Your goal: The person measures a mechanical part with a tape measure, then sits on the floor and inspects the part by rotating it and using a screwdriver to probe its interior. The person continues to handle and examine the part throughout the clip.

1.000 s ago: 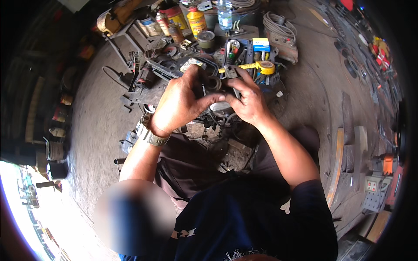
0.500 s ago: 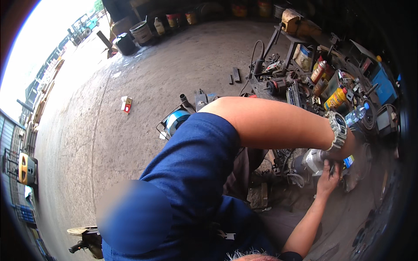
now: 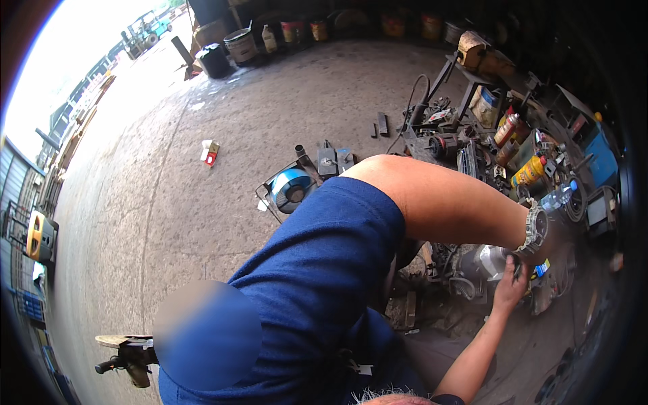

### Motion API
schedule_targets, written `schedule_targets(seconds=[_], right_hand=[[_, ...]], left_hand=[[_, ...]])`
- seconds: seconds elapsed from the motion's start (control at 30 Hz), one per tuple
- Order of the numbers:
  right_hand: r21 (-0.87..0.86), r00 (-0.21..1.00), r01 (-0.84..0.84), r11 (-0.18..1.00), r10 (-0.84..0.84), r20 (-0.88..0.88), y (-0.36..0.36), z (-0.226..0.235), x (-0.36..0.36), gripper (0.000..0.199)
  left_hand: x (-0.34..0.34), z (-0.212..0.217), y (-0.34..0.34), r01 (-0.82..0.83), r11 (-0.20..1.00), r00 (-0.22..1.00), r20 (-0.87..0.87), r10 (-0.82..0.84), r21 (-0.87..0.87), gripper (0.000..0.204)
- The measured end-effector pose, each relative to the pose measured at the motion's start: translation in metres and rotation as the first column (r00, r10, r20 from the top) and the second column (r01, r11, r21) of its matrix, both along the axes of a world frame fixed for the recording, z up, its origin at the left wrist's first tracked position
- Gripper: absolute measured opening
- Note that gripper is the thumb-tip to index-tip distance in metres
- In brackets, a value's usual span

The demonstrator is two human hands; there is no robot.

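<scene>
A silver, round-bodied metal part [image 3: 487, 262], like a motor housing, lies among greasy pieces at the right. Against its right end are the curled fingers of my right hand [image 3: 511, 287], thumb and fingers closed round a dark end of it. My left hand [image 3: 542, 250] comes over from above, past a watch [image 3: 536, 228] on the wrist. It is close to the same end, but its fingers are dim and hidden. A small blue and yellow pack [image 3: 541, 268] sits just beside the hands. A dark cable or hose loop [image 3: 463, 289] lies left of the silver part.
A blue round machine in a frame [image 3: 290, 187] stands beyond my sleeve. Spray cans [image 3: 528, 171], a water bottle [image 3: 559, 196] and loose motor parts [image 3: 440, 146] crowd the right. A metal stand [image 3: 472, 84] rises behind them. A red and white box [image 3: 210, 154] lies on the floor.
The view has shifted, so most things appear farther right and slightly lower. More of the blue machine shows beside my sleeve. My hands remain at the silver part's end.
</scene>
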State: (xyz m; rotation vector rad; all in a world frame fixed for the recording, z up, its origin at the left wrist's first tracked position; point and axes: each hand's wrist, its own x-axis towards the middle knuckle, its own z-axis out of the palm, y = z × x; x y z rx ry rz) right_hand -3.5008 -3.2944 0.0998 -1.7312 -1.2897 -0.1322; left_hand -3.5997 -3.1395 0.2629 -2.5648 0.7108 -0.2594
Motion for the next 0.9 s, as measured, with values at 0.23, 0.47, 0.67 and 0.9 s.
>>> schedule_targets(seconds=[0.23, 0.47, 0.67, 0.9], right_hand=[[-0.005, 0.998, 0.055, 0.998, -0.055, 0.007, -0.009, -0.003, 0.01, 0.038], [-0.044, 0.998, 0.062, 0.997, -0.062, 0.001, -0.007, 0.005, 0.002, 0.044], [-0.058, 0.999, 0.052, 0.997, -0.052, -0.005, -0.011, -0.014, 0.025, 0.044], [0.043, 0.989, -0.017, 0.999, 0.01, 0.149, -0.011, -0.033, 0.047, 0.044]], left_hand=[[0.009, -0.01, -0.005, 0.048, 0.999, 0.987, 0.149, -0.051, 0.023, 0.026], [0.005, -0.015, -0.007, -0.057, 0.994, 0.974, 0.222, 0.035, 0.093, 0.024], [-0.01, -0.036, -0.018, -0.285, 0.778, 0.908, 0.101, 0.406, -0.56, 0.019], [-0.021, -0.075, -0.058, -0.29, 0.464, 0.592, 0.224, 0.774, -0.837, 0.024]])
